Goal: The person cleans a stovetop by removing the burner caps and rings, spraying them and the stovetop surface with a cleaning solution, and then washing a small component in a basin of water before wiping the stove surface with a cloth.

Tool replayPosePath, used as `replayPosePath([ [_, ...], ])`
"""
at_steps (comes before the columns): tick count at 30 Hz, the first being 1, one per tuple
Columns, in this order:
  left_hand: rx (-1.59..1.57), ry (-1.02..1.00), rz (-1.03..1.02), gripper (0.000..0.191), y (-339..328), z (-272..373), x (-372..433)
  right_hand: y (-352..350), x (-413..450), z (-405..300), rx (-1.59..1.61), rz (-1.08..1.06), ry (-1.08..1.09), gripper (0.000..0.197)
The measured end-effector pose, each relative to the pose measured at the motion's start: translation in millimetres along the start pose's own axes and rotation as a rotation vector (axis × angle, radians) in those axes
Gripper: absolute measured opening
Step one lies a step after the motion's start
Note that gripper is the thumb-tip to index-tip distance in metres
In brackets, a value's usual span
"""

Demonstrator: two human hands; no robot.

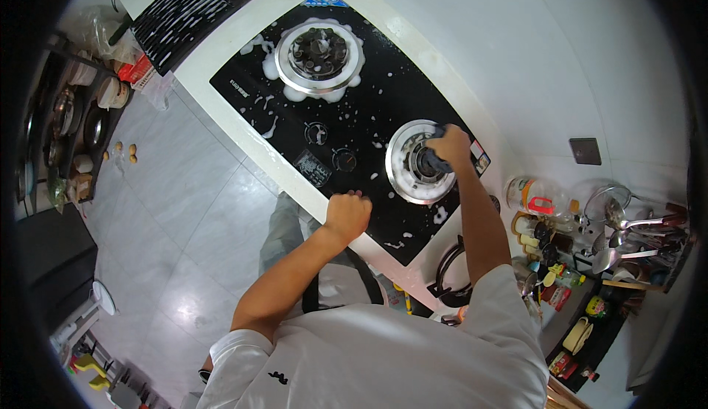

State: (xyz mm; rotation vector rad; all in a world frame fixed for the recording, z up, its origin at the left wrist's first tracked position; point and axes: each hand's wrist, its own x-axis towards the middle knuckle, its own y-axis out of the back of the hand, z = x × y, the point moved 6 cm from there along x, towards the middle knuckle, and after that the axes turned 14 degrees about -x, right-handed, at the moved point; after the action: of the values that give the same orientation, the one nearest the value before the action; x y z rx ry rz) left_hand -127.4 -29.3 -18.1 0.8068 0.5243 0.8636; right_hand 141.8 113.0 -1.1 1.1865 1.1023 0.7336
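A dark grey cloth (pixel 437 161) is bunched in my right hand (pixel 454 146), pressed against the right burner (pixel 406 179). White foam coats that burner's metal ring and centre. My left hand (pixel 348 213) rests at the front edge of the black glass gas cooktop (pixel 359 85), fingers curled with nothing visible in them. Foam spots are scattered over the glass. Thick suds surround the left burner (pixel 319 57). Two control knobs (pixel 316 133) lie between the burners, towards the front. Neither burner has its pan support on it.
Black pan supports (pixel 453 273) lie on the counter at right. Beyond them stand a plastic oil jug (pixel 534 196), seasoning jars and hanging ladles (pixel 614 212). Foam streaks a black panel (pixel 180 22) at upper left. A shelf of cookware (pixel 72 116) borders the tiled floor.
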Motion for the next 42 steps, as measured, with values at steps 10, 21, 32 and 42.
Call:
replayPosePath([
  [10,-0.009,0.053,-0.132,0.021,6.1,0.5,3.2,18.8,-16.4,5.8,0.083,0.021,0.1,0.045],
  [21,0.019,0.059,-0.219,0.021,-4.3,2.5,5.0,10.4,-10.8,-39.8,-0.223,-0.107,0.001,0.048],
  [32,-0.227,-0.021,0.015,0.018,80.3,0.7,9.4,-17.3,-8.1,24.4,0.857,0.178,-0.244,0.052],
  [42,-0.224,0.036,0.447,0.047,166.5,-112.8,47.9,49.9,33.9,-193.6,1.468,-0.23,-0.08,0.034],
])
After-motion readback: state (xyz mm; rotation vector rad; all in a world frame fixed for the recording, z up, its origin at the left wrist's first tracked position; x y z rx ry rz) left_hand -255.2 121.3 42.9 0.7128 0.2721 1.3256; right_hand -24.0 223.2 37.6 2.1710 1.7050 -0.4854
